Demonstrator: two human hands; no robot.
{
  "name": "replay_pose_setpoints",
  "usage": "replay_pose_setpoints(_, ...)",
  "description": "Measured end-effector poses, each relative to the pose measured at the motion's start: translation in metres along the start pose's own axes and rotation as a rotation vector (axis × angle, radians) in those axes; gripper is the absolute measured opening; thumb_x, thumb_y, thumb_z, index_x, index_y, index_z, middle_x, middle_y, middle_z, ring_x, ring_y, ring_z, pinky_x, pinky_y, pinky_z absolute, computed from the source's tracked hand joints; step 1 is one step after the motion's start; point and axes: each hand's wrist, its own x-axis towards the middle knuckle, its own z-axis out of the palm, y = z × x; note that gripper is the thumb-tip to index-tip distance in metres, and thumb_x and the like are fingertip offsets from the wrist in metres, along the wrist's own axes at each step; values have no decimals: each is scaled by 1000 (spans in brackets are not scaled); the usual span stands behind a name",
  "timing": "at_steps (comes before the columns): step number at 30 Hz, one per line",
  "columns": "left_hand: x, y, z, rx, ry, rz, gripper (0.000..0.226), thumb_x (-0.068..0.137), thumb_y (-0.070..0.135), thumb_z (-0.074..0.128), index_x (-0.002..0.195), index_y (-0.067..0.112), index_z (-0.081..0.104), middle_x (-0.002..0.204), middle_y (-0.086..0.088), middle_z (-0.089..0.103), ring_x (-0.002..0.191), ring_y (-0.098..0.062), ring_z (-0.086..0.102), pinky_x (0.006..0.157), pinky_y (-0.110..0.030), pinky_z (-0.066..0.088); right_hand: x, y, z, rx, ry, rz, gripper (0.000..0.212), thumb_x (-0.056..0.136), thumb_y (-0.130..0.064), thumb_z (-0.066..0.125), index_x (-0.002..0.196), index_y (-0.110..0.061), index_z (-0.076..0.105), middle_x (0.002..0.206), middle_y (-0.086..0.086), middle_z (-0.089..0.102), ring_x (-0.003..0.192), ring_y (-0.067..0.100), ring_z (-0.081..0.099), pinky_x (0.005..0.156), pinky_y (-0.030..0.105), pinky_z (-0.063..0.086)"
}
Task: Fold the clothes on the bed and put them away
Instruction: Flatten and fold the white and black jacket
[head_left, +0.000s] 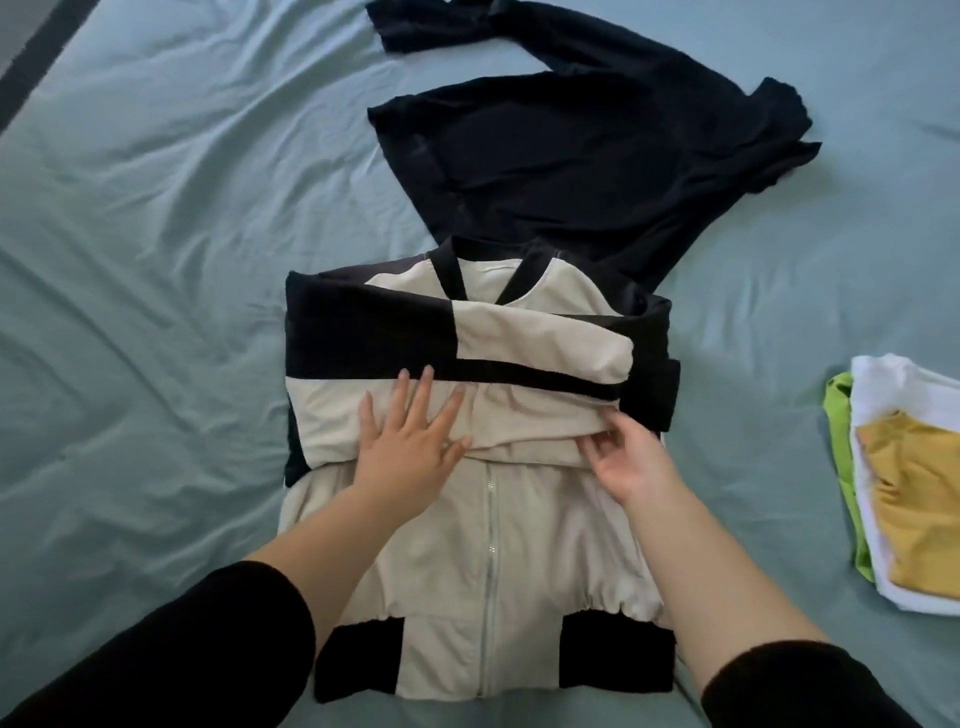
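Note:
A beige and black zip jacket (467, 561) lies front up on the bed, hem toward me, with both sleeves folded across its chest. My left hand (410, 447) lies flat with spread fingers on the folded sleeves. My right hand (628, 457) is at the right end of the lower sleeve, its fingertips pinching the sleeve's edge. A black long-sleeved top (571, 156) lies spread out unfolded just beyond the jacket's collar.
A small pile of folded clothes (914, 488), white with yellow on top and green beneath, sits at the right edge. The wrinkled teal bedsheet (156, 260) covers the whole bed. A dark strip of the bed's edge shows at the top left corner.

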Motion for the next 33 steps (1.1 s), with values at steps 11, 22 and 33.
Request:
replay_pose_setpoints(11,24,-25,-11,-6,180,-40,53,96,55,8,148,51,-3,163,5,-4,148,-19,-14,115,-53,-11,-11,-15,-24,-1033,453,-945,37,92,-51,50,80,-17,47,73,-5,51,76,27,54,62,37,37)
replay_pose_setpoints(22,77,-62,24,59,-12,-10,78,67,95,2,133,64,-27,143,10,-46,130,-20,-49,103,-63,-25,77,11,-6,-2240,-144,-623,64,91,-69,4,136,-43,-35,144,-11,-45,131,6,-42,110,56,-24)
replay_pose_setpoints(33,2,-16,31,141,118,160,88,77,90,11,148,46,-17,156,-2,-33,142,-31,-31,106,-60,-25,19,49,-39,-2352,-263,-936,78,79,-80,-13,142,-38,-32,150,-4,-41,140,16,-35,107,51,-31)
